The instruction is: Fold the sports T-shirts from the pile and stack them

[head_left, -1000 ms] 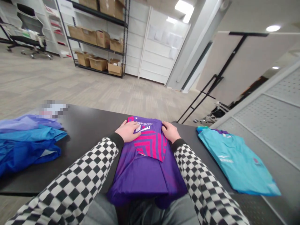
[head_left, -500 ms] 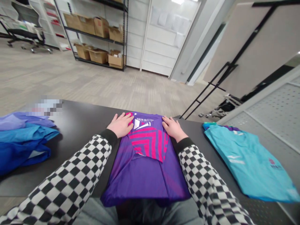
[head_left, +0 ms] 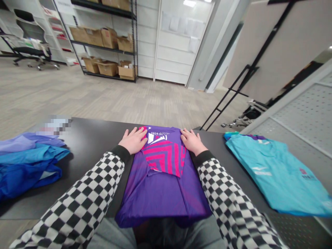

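A purple shirt [head_left: 166, 197] with a pink striped panel and white "2024" lettering lies on the black table [head_left: 90, 138] in front of me, its near end hanging over the edge. My left hand [head_left: 132, 140] rests flat on the shirt's upper left edge, fingers spread. On the upper right edge lies my right hand [head_left: 192, 141], its fingers also stretched out. Both palms face down, and the sides of the shirt run between my forearms.
Blue and lilac shirts [head_left: 31, 155] lie in a loose pile at the left. Folded turquoise shirts [head_left: 280, 173] are stacked at the right, beside a perforated grey panel [head_left: 306, 114]. Beyond the table stand a shelf with cardboard boxes [head_left: 107, 67] and a black-framed stand [head_left: 242, 81].
The camera view has shifted slightly. Both hands stay at the shirt's upper edges, and the shirt looks nearly the same.
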Tool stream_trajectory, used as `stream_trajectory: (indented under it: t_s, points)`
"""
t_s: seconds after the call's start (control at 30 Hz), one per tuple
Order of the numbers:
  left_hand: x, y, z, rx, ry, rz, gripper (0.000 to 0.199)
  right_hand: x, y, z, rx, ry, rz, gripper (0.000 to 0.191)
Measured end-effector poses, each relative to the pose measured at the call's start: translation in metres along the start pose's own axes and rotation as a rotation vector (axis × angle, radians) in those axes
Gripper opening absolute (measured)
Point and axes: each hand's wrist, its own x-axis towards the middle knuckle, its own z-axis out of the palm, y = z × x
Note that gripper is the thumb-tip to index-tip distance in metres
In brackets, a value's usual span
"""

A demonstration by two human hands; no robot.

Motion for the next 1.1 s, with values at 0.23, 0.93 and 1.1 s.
stream_trajectory:
  t_s: [0.23, 0.93, 1.1]
  points:
    - [0.0, 0.004, -0.002, 0.029, -0.002, -0.045, 0.077, 0.002, 0.002, 0.003, -0.016, 0.016, 0.009, 0.062]
    - [-0.002, 0.005, -0.007, -0.069, 0.057, -0.019, 0.076, -0.071, -0.024, -0.042, 0.288, 0.47, -0.043, 0.057]
    - [0.0, 0.008, -0.004, -0.101, 0.167, 0.108, 0.069, -0.234, -0.098, -0.049, 0.598, 0.432, -0.269, 0.029]
